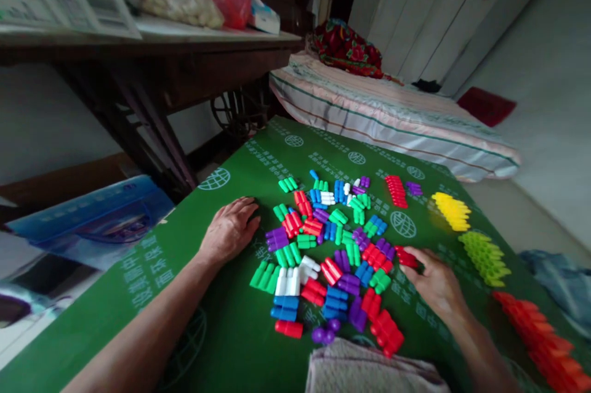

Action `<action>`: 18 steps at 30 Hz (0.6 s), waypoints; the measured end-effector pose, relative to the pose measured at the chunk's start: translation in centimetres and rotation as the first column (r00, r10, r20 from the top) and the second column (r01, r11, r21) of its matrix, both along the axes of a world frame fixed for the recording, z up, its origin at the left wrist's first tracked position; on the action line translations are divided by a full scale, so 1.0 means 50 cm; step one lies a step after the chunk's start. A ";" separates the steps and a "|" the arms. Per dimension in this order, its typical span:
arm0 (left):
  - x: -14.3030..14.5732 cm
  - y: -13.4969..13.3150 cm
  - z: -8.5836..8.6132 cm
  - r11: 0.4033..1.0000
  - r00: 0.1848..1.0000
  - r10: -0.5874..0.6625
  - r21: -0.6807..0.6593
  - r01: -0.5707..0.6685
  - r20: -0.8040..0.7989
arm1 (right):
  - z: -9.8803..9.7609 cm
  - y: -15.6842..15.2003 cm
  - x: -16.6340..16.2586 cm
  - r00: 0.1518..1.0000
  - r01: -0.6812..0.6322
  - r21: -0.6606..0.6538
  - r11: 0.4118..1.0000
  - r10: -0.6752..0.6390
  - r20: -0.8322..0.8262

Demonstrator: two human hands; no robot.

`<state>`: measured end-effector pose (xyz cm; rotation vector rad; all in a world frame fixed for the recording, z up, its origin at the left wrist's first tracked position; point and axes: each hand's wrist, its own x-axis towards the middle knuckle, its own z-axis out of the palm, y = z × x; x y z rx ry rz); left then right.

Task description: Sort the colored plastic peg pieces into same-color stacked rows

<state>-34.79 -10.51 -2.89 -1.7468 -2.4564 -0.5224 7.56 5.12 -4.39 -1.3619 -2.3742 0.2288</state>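
Observation:
My right hand (431, 279) pinches a red plastic building block (406, 257) between thumb and fingers, at the right edge of a loose pile. My left hand (231, 228) rests on the green table left of the pile, its fingers loosely curled and partly hidden, holding nothing that I can see. Between the hands lie several blocks in red, green, blue, purple and white, among them a white block (288, 282), a purple block (277, 239) and a blue block (335, 302). Farther right, a joined row of red blocks (396, 191) sits near a small purple block (414, 188).
Along the table's right side lie groups of yellow blocks (451, 211), yellow-green blocks (484, 257) and orange-red blocks (540, 337). A folded cloth (369, 371) is at the near edge. A sewing-machine table (221, 42) stands left, and a bed (392, 109) is behind.

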 end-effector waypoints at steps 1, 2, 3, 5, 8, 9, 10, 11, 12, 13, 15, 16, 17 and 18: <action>-0.004 0.001 -0.002 1.000 1.000 -0.001 0.001 0.001 -0.008 | 0.000 -0.008 0.000 1.000 0.001 -0.011 1.000 -0.001 0.001; -0.009 0.003 -0.004 1.000 1.000 -0.005 -0.007 0.005 -0.015 | 0.002 -0.017 -0.001 1.000 0.018 -0.012 1.000 -0.018 0.006; -0.014 0.005 -0.006 1.000 1.000 -0.013 -0.014 0.013 -0.020 | 0.003 -0.025 -0.005 0.999 0.047 -0.002 0.999 -0.047 0.019; -0.025 0.008 -0.010 0.999 0.999 -0.031 -0.011 0.031 -0.034 | 0.005 -0.039 -0.015 0.989 0.129 0.042 0.991 -0.132 0.061; -0.038 0.011 -0.018 0.999 0.998 -0.038 0.026 0.039 -0.047 | 0.007 -0.048 -0.036 0.965 0.207 0.124 0.970 -0.223 0.139; -0.041 0.012 -0.021 0.998 0.998 -0.038 0.038 0.040 -0.054 | 0.009 -0.048 -0.043 0.958 0.212 0.141 0.967 -0.234 0.164; -0.044 0.012 -0.023 0.998 0.997 -0.037 0.047 0.040 -0.063 | 0.012 -0.047 -0.050 0.952 0.214 0.150 0.965 -0.241 0.187; -0.046 0.011 -0.025 0.998 0.997 -0.035 0.053 0.039 -0.073 | 0.016 -0.046 -0.057 0.947 0.216 0.153 0.964 -0.245 0.208; -0.047 0.011 -0.026 0.998 0.996 -0.036 0.054 0.041 -0.081 | 0.021 -0.045 -0.063 0.941 0.221 0.150 0.964 -0.251 0.225; -0.048 0.010 -0.027 0.998 0.996 -0.039 0.053 0.044 -0.084 | 0.026 -0.044 -0.069 0.936 0.230 0.143 0.963 -0.260 0.239; -0.048 0.010 -0.025 0.997 0.996 -0.042 0.057 0.046 -0.076 | 0.034 -0.043 -0.078 0.923 0.256 0.122 0.959 -0.280 0.264; -0.047 0.010 -0.024 0.997 0.997 -0.042 0.060 0.046 -0.066 | 0.036 -0.042 -0.081 0.918 0.267 0.111 0.957 -0.288 0.275; -0.047 0.009 -0.023 0.997 0.998 -0.041 0.065 0.045 -0.057 | 0.036 -0.042 -0.083 0.914 0.274 0.100 0.956 -0.292 0.281; -0.047 0.009 -0.023 0.997 0.998 -0.036 0.072 0.039 -0.049 | 0.035 -0.041 -0.083 0.915 0.277 0.090 0.957 -0.291 0.280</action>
